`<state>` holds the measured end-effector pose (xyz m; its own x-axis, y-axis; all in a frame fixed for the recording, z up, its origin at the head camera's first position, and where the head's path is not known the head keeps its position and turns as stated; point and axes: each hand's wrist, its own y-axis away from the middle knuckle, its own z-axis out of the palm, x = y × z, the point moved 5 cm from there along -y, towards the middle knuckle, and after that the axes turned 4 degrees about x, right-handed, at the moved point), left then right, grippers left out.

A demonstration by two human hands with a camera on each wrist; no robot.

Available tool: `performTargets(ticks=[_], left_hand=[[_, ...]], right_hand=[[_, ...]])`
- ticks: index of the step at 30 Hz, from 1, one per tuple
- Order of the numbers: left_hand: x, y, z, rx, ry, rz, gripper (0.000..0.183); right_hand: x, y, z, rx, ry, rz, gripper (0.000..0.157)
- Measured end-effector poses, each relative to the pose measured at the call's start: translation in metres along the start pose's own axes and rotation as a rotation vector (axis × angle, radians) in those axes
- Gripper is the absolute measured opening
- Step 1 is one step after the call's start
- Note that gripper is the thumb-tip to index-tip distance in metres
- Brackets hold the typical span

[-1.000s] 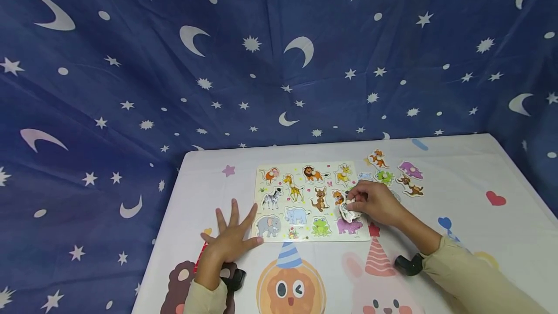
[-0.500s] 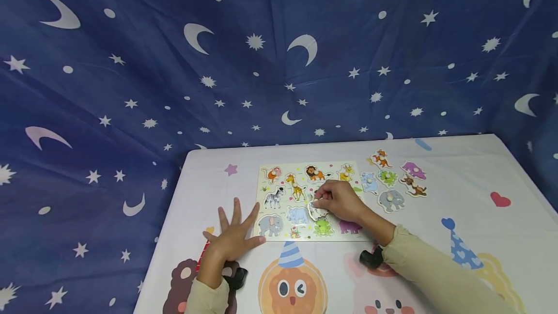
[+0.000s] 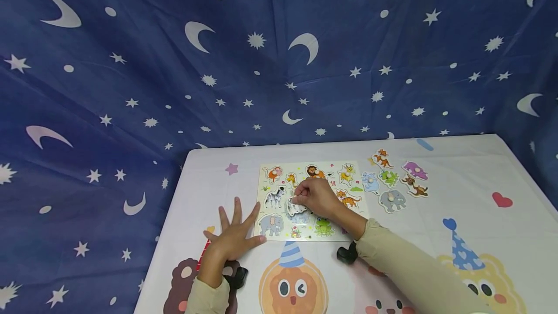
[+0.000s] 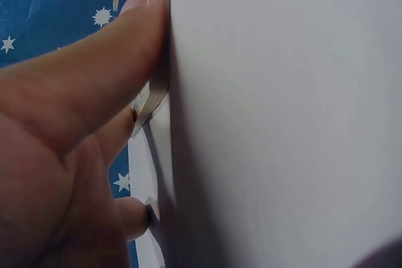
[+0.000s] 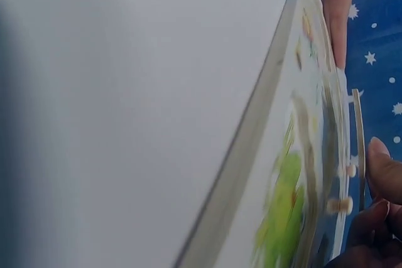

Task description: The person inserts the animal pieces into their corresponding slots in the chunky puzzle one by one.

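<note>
My right hand (image 3: 320, 200) pinches a black-and-white zebra puzzle piece (image 3: 295, 206) above the animal puzzle board (image 3: 257, 236). In the head view the piece is tilted and overlaps the blue rhino picture, just right of the printed zebra (image 3: 274, 197). The right wrist view shows that thin wooden piece (image 5: 359, 149) edge-on at my fingertips (image 5: 380, 167), raised off the board. My left hand (image 3: 233, 241) lies with fingers spread at the board's lower left corner. Its thumb (image 4: 141, 14) touches the board edge in the left wrist view. Parts of the board hide behind my right hand.
Loose knobbed pieces lie right of the board: an elephant (image 3: 392, 201), a blue rhino (image 3: 370, 182), a green frog (image 3: 388, 177), a purple hippo (image 3: 415, 170), a kangaroo (image 3: 414, 187) and a tiger (image 3: 381, 159). A starry blue curtain (image 3: 244, 62) hangs behind the table.
My right hand has carried the zebra piece leftward across the board, from its right side to near the printed zebra. My left hand stays at the corner.
</note>
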<state>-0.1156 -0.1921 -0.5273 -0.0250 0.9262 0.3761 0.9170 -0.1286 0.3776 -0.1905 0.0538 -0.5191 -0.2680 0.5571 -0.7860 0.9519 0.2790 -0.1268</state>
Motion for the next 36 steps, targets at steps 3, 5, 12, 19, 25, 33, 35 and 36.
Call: performTargets(ticks=[3, 5, 12, 19, 25, 33, 35, 36], left_hand=[[-0.001, 0.000, -0.001, -0.005, -0.005, 0.005, 0.089], [-0.001, 0.000, -0.001, -0.007, -0.007, 0.010, 0.088], [0.000, 0.002, -0.003, -0.005, -0.010, 0.021, 0.088], [0.000, 0.003, -0.004, -0.014, -0.003, 0.021, 0.086], [0.000, 0.002, -0.003, -0.015, 0.002, 0.018, 0.087], [-0.001, 0.001, -0.004, -0.009, -0.006, 0.020, 0.088], [-0.001, 0.001, -0.004, -0.007, -0.008, 0.021, 0.088], [0.000, 0.001, -0.004, -0.008, -0.008, 0.020, 0.088]], right_hand=[[-0.004, -0.005, 0.006, 0.019, -0.024, 0.022, 0.014], [-0.006, -0.008, 0.010, 0.031, -0.038, 0.043, 0.015], [-0.012, -0.015, 0.026, 0.060, -0.067, 0.122, 0.015], [-0.017, -0.022, 0.040, 0.094, -0.069, 0.170, 0.015], [-0.017, -0.024, 0.043, 0.110, -0.024, 0.202, 0.016], [-0.014, -0.024, 0.045, 0.111, 0.025, 0.224, 0.019], [-0.014, -0.024, 0.046, 0.109, 0.034, 0.214, 0.019], [-0.014, -0.024, 0.046, 0.109, 0.041, 0.208, 0.019]])
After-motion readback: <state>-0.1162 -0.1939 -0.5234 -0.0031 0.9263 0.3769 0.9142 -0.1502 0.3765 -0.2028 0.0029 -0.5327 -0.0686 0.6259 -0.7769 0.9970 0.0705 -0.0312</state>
